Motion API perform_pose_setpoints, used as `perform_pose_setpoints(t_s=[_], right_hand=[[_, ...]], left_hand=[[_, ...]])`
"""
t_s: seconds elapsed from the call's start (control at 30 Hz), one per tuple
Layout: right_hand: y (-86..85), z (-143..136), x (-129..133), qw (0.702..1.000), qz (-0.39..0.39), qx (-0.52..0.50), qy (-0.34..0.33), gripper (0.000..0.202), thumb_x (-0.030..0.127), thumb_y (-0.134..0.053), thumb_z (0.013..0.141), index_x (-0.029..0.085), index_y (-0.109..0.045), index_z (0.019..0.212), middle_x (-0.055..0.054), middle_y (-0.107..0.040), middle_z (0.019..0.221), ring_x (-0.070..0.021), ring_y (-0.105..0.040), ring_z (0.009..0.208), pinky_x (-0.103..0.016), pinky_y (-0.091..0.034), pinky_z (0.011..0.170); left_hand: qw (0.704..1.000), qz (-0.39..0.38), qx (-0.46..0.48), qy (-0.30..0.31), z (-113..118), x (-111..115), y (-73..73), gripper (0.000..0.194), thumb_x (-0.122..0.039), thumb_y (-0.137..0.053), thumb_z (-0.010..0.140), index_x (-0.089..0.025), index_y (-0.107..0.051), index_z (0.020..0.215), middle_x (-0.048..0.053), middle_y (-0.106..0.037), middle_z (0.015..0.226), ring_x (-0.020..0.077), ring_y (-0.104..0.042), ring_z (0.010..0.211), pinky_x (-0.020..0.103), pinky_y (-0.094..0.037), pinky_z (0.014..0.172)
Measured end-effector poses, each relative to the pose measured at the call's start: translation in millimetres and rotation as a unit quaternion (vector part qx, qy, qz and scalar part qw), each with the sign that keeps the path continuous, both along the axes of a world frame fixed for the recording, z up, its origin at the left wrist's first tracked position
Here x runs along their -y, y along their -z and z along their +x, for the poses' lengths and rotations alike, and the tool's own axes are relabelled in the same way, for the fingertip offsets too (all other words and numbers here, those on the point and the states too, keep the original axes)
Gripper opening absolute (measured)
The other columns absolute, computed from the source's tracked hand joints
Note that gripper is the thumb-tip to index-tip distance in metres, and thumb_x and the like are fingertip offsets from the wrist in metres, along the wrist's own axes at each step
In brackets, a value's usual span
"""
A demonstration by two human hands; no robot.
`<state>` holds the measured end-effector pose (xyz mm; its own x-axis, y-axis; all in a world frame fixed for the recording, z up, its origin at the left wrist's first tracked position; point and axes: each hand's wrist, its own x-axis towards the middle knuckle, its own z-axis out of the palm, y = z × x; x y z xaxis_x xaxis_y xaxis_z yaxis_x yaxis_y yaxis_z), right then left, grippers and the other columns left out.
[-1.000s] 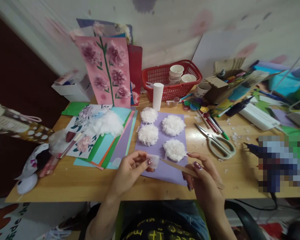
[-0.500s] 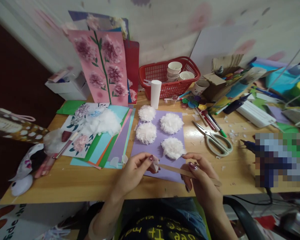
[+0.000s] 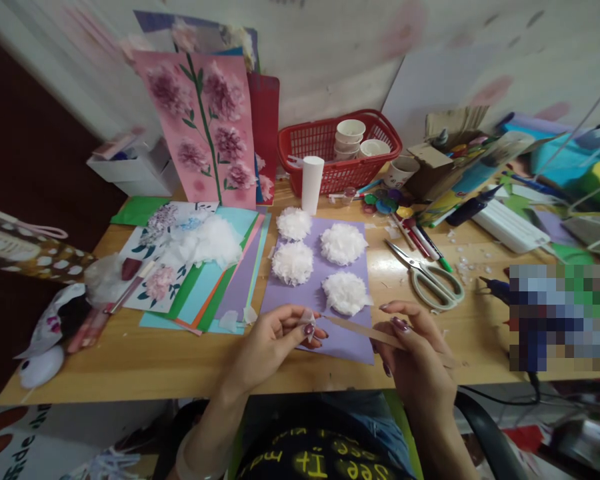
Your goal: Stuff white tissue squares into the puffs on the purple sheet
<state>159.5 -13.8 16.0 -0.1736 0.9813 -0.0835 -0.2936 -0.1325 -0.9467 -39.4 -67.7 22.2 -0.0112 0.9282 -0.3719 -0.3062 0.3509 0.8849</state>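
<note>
Between the thumb and fingers of my left hand [image 3: 275, 347] is a small crumpled piece of white tissue paper [image 3: 310, 321]. My right hand [image 3: 417, 350] grips a flat wooden craft stick [image 3: 363, 330], its tip pointing left toward the tissue, with a small gap between them. Both hands are over the lower part of a purple paper sheet [image 3: 347, 341]. On that sheet lie several fluffy white tissue flowers [image 3: 347, 293]. A white cylinder [image 3: 312, 185] stands upright behind the sheet.
Scissors [image 3: 433, 280] lie right of the purple sheet, near markers [image 3: 425, 243] and a glue gun [image 3: 497, 288] that is partly pixelated. Coloured papers with loose white tissue [image 3: 210, 240] are at left. A red basket [image 3: 340, 173] with paper cups stands behind.
The craft stick and my right hand have moved slightly right, away from the tissue. My left fingers have shifted their pinch on the tissue. The camera view has tilted slightly.
</note>
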Motion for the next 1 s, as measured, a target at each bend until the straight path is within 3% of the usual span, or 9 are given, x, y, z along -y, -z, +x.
perform_pose_setpoints(t_s=[0.1,0.2,0.5,0.67,0.83,1.0], right_hand=[[2.4,-1.1,-0.3,1.000,-0.011,0.010,-0.021,0.016,0.034,-0.060,0.088,0.020,-0.064,0.095,0.009,-0.041,0.038,-0.0092,-0.037,0.032,-0.022,-0.030,0.041],[4.4,-1.4,0.4,0.999,-0.018,0.008,-0.040,0.018,0.034,-0.059,0.088,0.019,-0.063,0.096,0.010,-0.041,0.037,-0.0092,-0.036,0.032,-0.023,-0.030,0.041],[8.7,3.3,2.9,0.998,-0.028,0.020,-0.058,0.017,0.034,-0.059,0.090,0.019,-0.063,0.098,0.009,-0.042,0.039,-0.0093,-0.036,0.032,-0.022,-0.028,0.041],[6.8,7.1,2.8,0.999,-0.021,-0.005,-0.032,0.016,0.034,-0.059,0.089,0.020,-0.063,0.096,0.010,-0.039,0.038,-0.0094,-0.036,0.033,-0.022,-0.029,0.041],[4.9,10.5,3.7,0.999,-0.024,0.004,-0.033,0.017,0.035,-0.058,0.090,0.020,-0.063,0.097,0.010,-0.039,0.038,-0.0099,-0.036,0.033,-0.023,-0.028,0.041],[4.0,10.0,4.5,1.000,-0.027,-0.001,-0.003,0.015,0.034,-0.060,0.088,0.021,-0.063,0.094,0.010,-0.037,0.039,-0.0097,-0.035,0.033,-0.023,-0.027,0.041]], left_hand=[[1.000,0.000,-0.001,0.024,0.2,0.7,0.0,0.036,-0.033,-0.075,0.084,-0.013,-0.060,0.110,0.010,-0.079,0.089,0.0149,-0.072,0.076,0.029,-0.057,0.079],[0.999,0.003,0.006,0.043,1.0,0.6,0.4,0.032,-0.032,-0.072,0.086,-0.014,-0.058,0.108,0.009,-0.079,0.087,0.0150,-0.072,0.075,0.030,-0.056,0.080],[0.997,0.005,0.049,0.067,3.2,2.4,0.0,0.035,-0.047,-0.066,0.091,-0.014,-0.061,0.102,0.013,-0.078,0.094,0.0182,-0.074,0.080,0.030,-0.055,0.079],[0.996,0.013,0.085,0.028,7.0,2.8,3.1,0.034,-0.045,-0.072,0.086,-0.018,-0.055,0.094,0.010,-0.079,0.092,0.0144,-0.073,0.071,0.026,-0.056,0.071],[0.998,0.001,0.050,-0.042,10.0,2.8,6.0,0.028,-0.035,-0.078,0.081,-0.015,-0.059,0.080,0.009,-0.079,0.095,0.0125,-0.072,0.069,0.024,-0.057,0.070],[0.997,-0.005,0.058,-0.046,8.0,4.1,6.1,0.022,-0.031,-0.077,0.080,-0.013,-0.071,0.093,0.009,-0.079,0.096,0.0163,-0.074,0.077,0.028,-0.059,0.077]])
